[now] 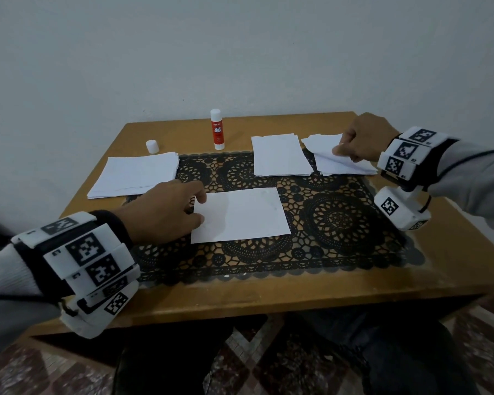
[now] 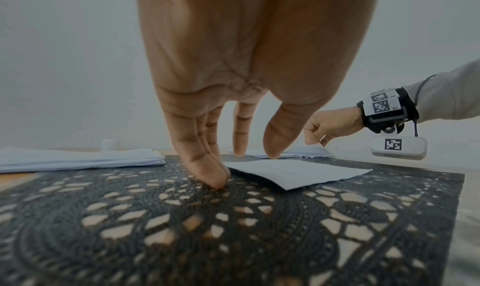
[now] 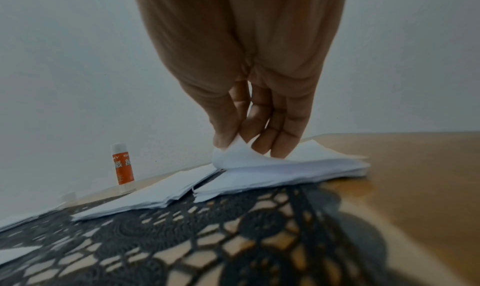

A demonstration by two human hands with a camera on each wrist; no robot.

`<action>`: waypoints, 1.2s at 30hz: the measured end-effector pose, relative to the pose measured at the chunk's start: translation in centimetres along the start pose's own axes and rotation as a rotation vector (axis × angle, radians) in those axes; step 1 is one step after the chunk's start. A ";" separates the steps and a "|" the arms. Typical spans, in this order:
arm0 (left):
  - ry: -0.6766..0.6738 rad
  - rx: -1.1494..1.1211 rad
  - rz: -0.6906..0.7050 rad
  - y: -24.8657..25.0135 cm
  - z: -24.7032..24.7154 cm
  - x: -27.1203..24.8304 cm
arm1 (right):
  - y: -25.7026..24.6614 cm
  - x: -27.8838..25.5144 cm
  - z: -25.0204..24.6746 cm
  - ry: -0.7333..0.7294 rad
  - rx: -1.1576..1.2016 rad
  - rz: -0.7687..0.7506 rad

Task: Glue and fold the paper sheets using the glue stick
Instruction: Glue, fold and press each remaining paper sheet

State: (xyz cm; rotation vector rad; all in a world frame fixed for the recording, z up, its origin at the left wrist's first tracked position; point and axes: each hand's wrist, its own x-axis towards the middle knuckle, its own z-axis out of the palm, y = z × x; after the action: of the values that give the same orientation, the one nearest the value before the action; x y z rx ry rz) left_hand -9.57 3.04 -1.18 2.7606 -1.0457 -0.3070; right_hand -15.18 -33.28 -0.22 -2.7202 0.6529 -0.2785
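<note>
A brown table (image 1: 268, 283) has a black lace mat (image 1: 340, 223) on it. One white sheet (image 1: 241, 215) lies flat on the middle of the mat. Its long side runs left to right, across in front of the person. The left hand (image 1: 166, 212) is at the left end of this sheet. Its fingers (image 2: 205, 167) are straight and point down. The thumb tip and first finger touch the sheet's left edge, and the other fingertips press on the mat just beside it. The hand does not grab anything.

The right hand (image 1: 360, 141) is at the far right of the table, over the right pile of paper (image 1: 345, 162). Its thumb and fingers pinch the top sheet (image 3: 239, 155) and curl its near corner up off the pile. The rest of that sheet lies on the pile.

A second pile (image 1: 280, 155) lies just left of that one, close but with a thin gap. Its long side points away from the person. A bigger pile (image 1: 134, 175) lies at the far left, half on the mat.

The glue stick (image 1: 217, 129) stands straight up at the back of the table, between the left pile and the middle pile. It is red and white, and it has a white top end. A small white cap (image 1: 152, 146) stands on the table to its left, near the big pile.
</note>
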 end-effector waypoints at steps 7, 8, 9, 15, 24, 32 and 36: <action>0.055 0.058 0.002 0.5 -0.5 -0.4 | -2.4 -1.4 -4.1 0.193 -0.035 -0.198; 0.103 0.055 0.026 0.6 -1.0 -0.5 | -3.2 -1.9 -4.9 0.190 -0.011 -0.243; 0.158 0.028 0.052 0.7 -1.5 -0.5 | -4.1 -2.6 -5.5 0.158 0.043 -0.294; 0.220 -0.584 -0.031 1.7 -3.9 0.8 | -9.9 -7.0 -7.0 -0.181 0.579 -0.511; -0.028 -1.146 0.004 1.9 -4.2 -0.1 | -10.5 -7.5 -5.2 -0.471 0.867 -0.380; 0.120 -1.142 -0.206 0.5 -3.2 0.2 | -8.8 -6.9 -0.6 -0.579 0.879 -0.027; 0.080 -1.136 -0.239 0.2 -2.2 0.6 | -9.0 -7.0 0.9 -0.626 0.833 -0.013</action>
State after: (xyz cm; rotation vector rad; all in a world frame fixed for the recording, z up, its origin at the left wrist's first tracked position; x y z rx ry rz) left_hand -8.75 2.70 0.92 1.8091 -0.3055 -0.5843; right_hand -17.44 -22.21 1.33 -1.8460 0.2434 0.2523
